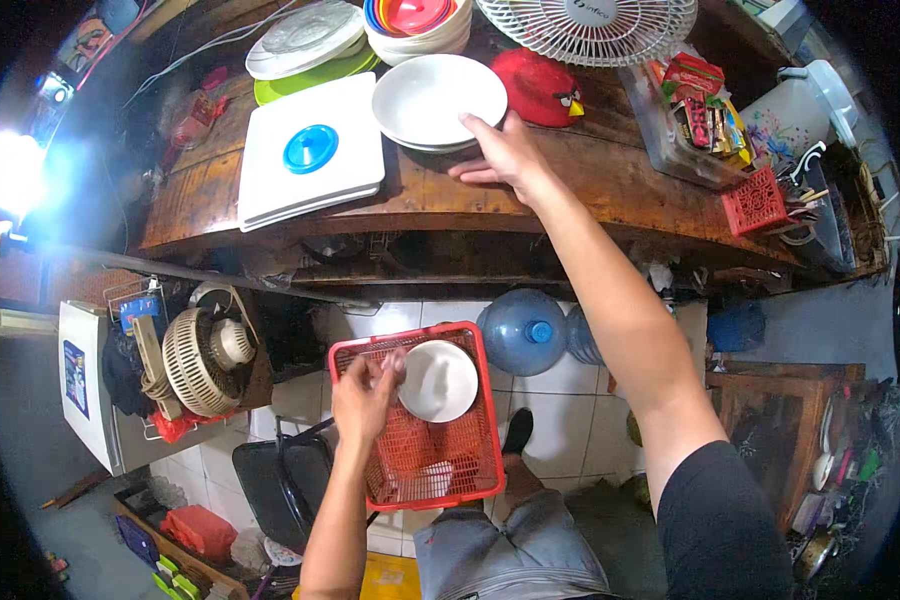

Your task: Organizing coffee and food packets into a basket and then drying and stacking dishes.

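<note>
My right hand (506, 154) is at a small stack of white bowls (435, 94) on the wooden table. Its thumb lies over the top bowl's rim, and the other fingers are around the outer side. Lower down, my left hand (367, 394) hovers over a red plastic basket (493, 420), fingers bent and apart. Another white bowl (439, 382) is at the basket, just right of those fingertips. The left fingers are blurred, and nothing shows clearly between them.
White square containers with a blue knob (311, 148), stacked plates (307, 45) and nested colourful bowls (412, 15) stand on the table (450, 202). A red plush toy (536, 88), a fan (589, 30) and a snack box (690, 157) are rightward. Below is a blue water jug (521, 334).
</note>
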